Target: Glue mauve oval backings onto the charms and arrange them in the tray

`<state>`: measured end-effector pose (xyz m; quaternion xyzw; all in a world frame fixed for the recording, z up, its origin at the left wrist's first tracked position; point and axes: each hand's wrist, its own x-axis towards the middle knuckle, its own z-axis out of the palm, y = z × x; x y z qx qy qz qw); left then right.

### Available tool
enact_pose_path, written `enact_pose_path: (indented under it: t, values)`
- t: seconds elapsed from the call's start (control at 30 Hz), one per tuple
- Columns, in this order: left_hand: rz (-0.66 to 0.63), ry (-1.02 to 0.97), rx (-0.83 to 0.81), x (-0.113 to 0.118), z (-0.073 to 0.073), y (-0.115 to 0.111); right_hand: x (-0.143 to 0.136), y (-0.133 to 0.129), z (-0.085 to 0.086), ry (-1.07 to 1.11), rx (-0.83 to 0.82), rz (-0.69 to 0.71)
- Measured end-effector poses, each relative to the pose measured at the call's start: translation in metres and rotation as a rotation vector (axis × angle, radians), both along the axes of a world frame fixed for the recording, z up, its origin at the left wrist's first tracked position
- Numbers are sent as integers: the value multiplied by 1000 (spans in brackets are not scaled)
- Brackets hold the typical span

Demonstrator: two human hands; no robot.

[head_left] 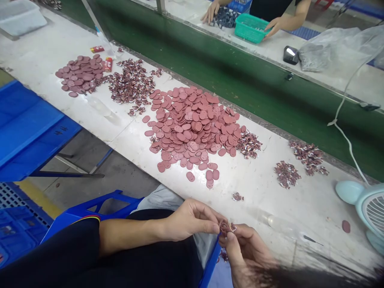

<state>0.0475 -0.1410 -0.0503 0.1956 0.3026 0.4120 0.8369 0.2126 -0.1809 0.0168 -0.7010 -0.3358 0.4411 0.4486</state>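
Head view, seated at near edge of worktop.

Left hand: fingers drawn together, thumb and forefinger pinched on a small dark-red piece. Right hand: fingers curled, tips meeting the same piece from the other side. Both hands touch at the piece, just off the near edge of the worktop, above the lap. Neither hand is nearer; the piece sits between the fingertips, left hand coming in from the left, right hand from below right.

The piece is too small and too covered by fingertips to give shape or long axis. A pale glint on it might be a ring or a printed part; cannot tell.

Supply lies away from the hands, toward the far edge: large oval-disc heap at the worktop's middle, one stray scrap nearest the hands, small dark clusters to the right. A second disc pile lies far left. Small fan cut off at right.

Right wrist blurred at bottom edge. Another person's hands hold a green basket across the green belt.
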Motion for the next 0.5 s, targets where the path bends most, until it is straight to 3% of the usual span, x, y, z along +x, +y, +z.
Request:
enact_pose_path:
  t: [0.4, 0.5]
  values:
    - [40, 81, 23, 3, 6, 0, -5, -1, -6, 10, 50, -48]
    - [44, 75, 7, 8, 3, -3, 3, 0, -15, 37, 77, -28]
